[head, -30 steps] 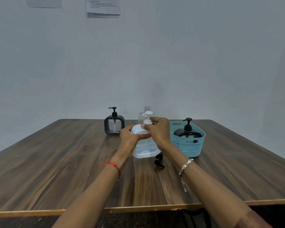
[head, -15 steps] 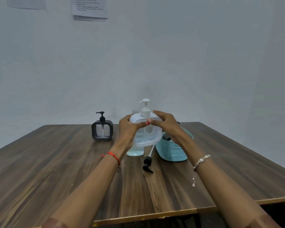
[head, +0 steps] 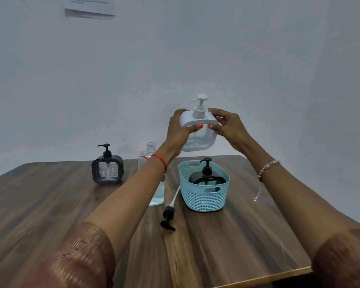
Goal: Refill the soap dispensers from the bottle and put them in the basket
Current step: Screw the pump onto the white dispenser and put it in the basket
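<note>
Surface (head: 50, 204) left to right: black dispenser (head: 107, 169) upright at far left; refill bottle (head: 150, 151) uncapped, partly behind the left forearm; loose black pump (head: 168, 217) lying just in front of it. Left hand (head: 178, 129) grips the white dispenser (head: 199, 132) at its upper left corner, right hand (head: 230, 126) pinches the upper right; it's airborne, upright, pump fitted, above the basket (head: 204, 199), which holds a second black dispenser (head: 206, 178). Judgement: rigid smooth plastic, possibly soap-slick, little liquid visible so probably light. Hold the body's sides, not the pump head; lower upright beside the one inside.
</note>
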Motion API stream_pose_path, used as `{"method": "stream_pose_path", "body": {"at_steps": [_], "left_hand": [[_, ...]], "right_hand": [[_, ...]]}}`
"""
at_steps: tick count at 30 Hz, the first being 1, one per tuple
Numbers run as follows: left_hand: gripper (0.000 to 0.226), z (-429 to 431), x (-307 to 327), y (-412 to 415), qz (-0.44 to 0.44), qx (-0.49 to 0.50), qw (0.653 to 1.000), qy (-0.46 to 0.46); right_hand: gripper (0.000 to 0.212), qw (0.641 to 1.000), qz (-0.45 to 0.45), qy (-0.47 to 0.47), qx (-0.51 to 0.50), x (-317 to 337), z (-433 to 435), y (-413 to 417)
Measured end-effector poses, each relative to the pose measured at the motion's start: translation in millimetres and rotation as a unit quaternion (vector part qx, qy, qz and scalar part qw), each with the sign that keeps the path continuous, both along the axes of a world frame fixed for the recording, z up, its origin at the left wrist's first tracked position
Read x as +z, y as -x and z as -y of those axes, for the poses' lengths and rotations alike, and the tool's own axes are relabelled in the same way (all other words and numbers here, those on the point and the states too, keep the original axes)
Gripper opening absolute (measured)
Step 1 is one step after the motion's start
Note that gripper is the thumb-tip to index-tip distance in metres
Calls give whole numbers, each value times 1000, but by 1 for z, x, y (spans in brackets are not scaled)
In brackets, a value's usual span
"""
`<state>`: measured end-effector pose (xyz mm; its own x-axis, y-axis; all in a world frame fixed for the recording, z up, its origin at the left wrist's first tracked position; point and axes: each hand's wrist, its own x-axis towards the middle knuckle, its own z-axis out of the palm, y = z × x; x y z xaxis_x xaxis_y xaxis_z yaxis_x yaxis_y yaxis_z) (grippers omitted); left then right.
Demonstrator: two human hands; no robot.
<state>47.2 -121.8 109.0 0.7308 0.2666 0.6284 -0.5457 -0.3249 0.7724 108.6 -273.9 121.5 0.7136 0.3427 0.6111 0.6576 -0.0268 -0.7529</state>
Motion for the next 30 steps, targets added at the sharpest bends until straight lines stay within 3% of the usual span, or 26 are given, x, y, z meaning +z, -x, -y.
{"method": "stream_pose_path", "body": {"at_steps": [13,20,26,30], "left_hand": [[52,-7,-62,-69,-154,-24,988,-14],[48,-11,-91,-72,-227,-24,973,-32],[32,-8,-100,-67,-214,-18,967,-137],[29,-8,-97,-69,-258,27,942,-214]], "right_hand": [[47,998,-62,10,-8,-70,1,-61],[45,990,-97,93,-40,-100,-4,-69],[31,976,-116,173,-58,-115,-2,-74],[20,972,-102,197,-83,-114,-2,-75]]}}
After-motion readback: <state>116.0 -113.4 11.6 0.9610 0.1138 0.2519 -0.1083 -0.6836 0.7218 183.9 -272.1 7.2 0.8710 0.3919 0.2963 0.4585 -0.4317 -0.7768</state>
